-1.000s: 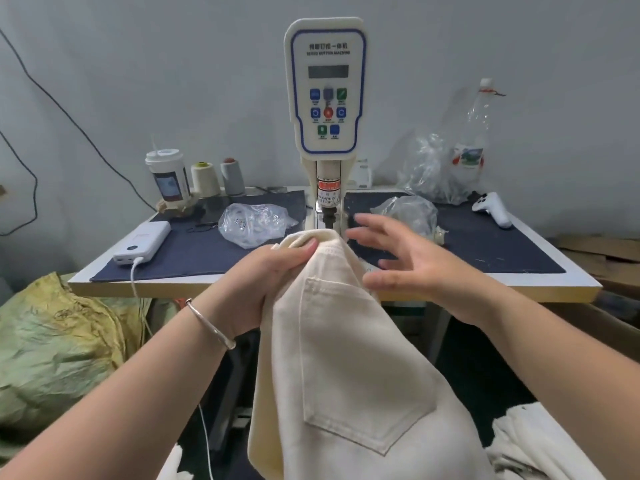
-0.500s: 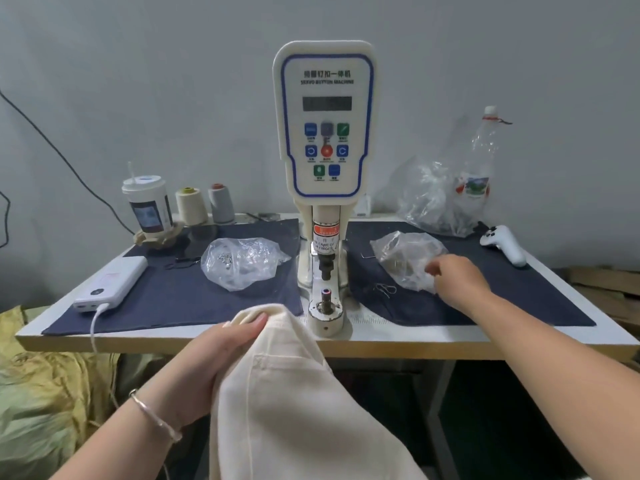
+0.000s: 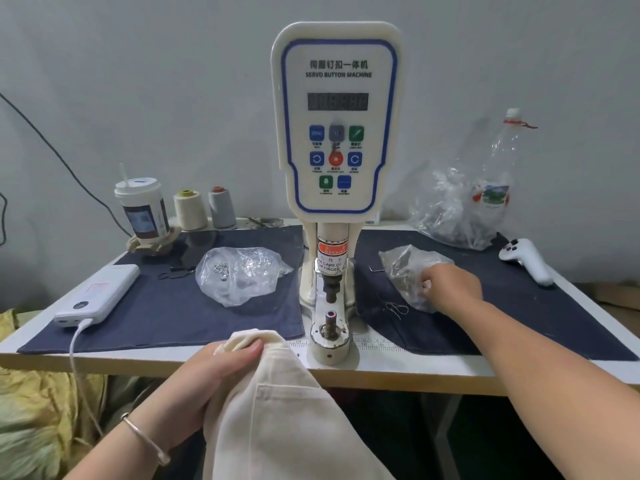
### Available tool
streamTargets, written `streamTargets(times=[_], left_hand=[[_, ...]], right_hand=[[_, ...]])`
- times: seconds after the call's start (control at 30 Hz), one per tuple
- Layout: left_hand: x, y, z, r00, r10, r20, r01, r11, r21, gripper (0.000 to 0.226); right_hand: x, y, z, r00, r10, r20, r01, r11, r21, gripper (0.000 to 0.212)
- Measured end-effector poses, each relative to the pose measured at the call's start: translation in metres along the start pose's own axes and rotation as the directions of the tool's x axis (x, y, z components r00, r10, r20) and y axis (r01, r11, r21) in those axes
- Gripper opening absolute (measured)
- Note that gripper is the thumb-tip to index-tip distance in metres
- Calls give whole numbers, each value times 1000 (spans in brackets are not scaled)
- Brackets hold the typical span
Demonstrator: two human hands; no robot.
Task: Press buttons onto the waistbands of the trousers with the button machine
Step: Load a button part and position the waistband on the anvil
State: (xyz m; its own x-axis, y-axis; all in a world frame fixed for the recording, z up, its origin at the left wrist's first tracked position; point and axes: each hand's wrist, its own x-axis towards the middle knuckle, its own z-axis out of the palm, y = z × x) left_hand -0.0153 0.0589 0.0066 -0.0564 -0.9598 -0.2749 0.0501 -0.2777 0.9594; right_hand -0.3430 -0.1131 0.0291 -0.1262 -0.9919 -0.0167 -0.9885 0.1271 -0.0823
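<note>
The white button machine (image 3: 335, 133) stands at the middle of the table, its lower post (image 3: 329, 327) bare near the front edge. My left hand (image 3: 214, 372) grips the waistband of cream trousers (image 3: 277, 420) just left of the post, at the table's front edge. My right hand (image 3: 450, 289) reaches into a clear plastic bag of metal button parts (image 3: 405, 268) right of the machine, fingers curled in the bag's opening; whether they pinch a part is hidden. A second clear bag with small metal rings (image 3: 242, 275) lies left of the machine.
Dark blue cloths (image 3: 166, 317) cover the table on both sides of the machine. A white power bank (image 3: 98, 294) with its cable lies front left; a cup (image 3: 142, 209) and two thread cones (image 3: 204, 207) stand behind. A white controller (image 3: 528, 259), a crumpled bag and a bottle (image 3: 495, 181) sit back right.
My right hand left the trousers, reached right and went into the bag of button parts. My left hand lowered the waistband to the table's front edge.
</note>
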Motion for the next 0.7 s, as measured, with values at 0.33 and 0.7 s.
streamTargets(times=[0.33, 0.7], left_hand=[[26, 9, 7, 970, 218, -111, -120, 819, 561, 17], [68, 4, 13, 908, 409, -89, -49, 315, 948, 49]], right_hand=[[5, -5, -4, 988, 106, 112, -109, 994, 22, 29], [7, 3, 18, 979, -127, -162, 118, 991, -65, 16]])
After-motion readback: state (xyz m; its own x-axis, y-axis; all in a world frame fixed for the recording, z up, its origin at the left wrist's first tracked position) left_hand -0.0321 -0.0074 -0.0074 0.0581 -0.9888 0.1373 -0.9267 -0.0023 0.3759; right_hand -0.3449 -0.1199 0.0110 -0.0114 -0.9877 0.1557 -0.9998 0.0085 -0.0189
